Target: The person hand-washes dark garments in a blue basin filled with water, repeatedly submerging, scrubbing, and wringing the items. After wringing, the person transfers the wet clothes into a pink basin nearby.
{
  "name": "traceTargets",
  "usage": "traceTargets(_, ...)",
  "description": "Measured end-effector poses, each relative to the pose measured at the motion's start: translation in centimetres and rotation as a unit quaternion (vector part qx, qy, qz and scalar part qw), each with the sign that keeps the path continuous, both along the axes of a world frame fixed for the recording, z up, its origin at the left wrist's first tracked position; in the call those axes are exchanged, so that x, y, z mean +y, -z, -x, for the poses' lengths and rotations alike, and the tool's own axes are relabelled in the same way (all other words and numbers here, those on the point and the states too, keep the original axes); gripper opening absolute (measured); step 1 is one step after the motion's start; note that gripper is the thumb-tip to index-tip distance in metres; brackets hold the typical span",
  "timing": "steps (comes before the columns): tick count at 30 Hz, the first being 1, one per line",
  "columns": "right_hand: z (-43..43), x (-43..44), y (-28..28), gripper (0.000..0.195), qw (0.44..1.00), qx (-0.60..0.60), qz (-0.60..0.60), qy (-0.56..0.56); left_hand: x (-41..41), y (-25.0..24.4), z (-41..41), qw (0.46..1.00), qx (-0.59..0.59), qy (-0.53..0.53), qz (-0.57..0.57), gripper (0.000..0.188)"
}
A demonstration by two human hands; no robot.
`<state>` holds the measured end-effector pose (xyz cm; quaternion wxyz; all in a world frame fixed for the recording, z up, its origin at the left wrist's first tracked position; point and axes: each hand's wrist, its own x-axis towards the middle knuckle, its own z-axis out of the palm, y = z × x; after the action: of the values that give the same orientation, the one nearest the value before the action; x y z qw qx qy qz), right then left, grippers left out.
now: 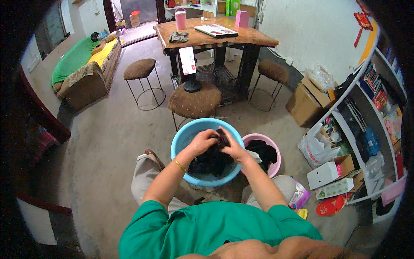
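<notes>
Between my knees stands a round blue plastic basin (176,150) with some water and a dark, wet garment (210,163) in it. My left hand (204,141) and my right hand (233,147) meet over the basin, both gripping a bunched part of the dark cloth. The rest of the cloth hangs down into the water. Just right of the basin, a pink basin (277,158) holds black clothing (263,152) and a piece of white cloth (255,156). How the fingertips close on the cloth is partly hidden.
A brown padded stool (194,102) carries a phone (187,60) on a stand, just beyond the basin. Behind it is a wooden table (262,37). To the right are a cardboard box (302,103), a white plastic bag (317,147), a purple packet (300,196) and shelves (349,121).
</notes>
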<state>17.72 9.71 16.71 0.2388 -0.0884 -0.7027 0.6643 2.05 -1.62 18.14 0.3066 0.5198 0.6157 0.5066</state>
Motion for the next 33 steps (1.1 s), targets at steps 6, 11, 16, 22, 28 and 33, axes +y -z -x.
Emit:
traceTargets(6,0.4,-0.4,0.6,0.04,0.992,-0.127,0.002,0.02,0.4,-0.2,-0.1,0.998,0.059,-0.022,0.028,0.025)
traceTargets(11,-0.2,0.0,1.2,0.038,0.98,-0.026,0.188,0.058,-2.1,3.6,1.8,0.996,0.003,0.043,0.076,0.035)
traceTargets(16,-0.2,0.3,2.1,0.058,0.985,-0.072,0.153,0.034,-2.5,4.7,2.1,0.984,0.12,-0.05,0.119,0.026)
traceTargets(22,0.9,-0.9,4.1,0.073,0.992,-0.101,0.032,-0.063,-0.5,2.2,-0.7,0.98,0.197,-0.021,-0.014,0.017)
traceTargets(28,2.1,-0.9,0.9,0.042,0.993,-0.087,-0.073,0.039,-1.5,1.1,-0.2,0.991,0.026,-0.128,0.025,0.027)
traceTargets(33,3.8,-0.7,-9.5,0.04,0.991,0.078,-0.108,-0.017,-0.4,-5.0,3.1,0.928,0.305,-0.052,-0.21,0.023)
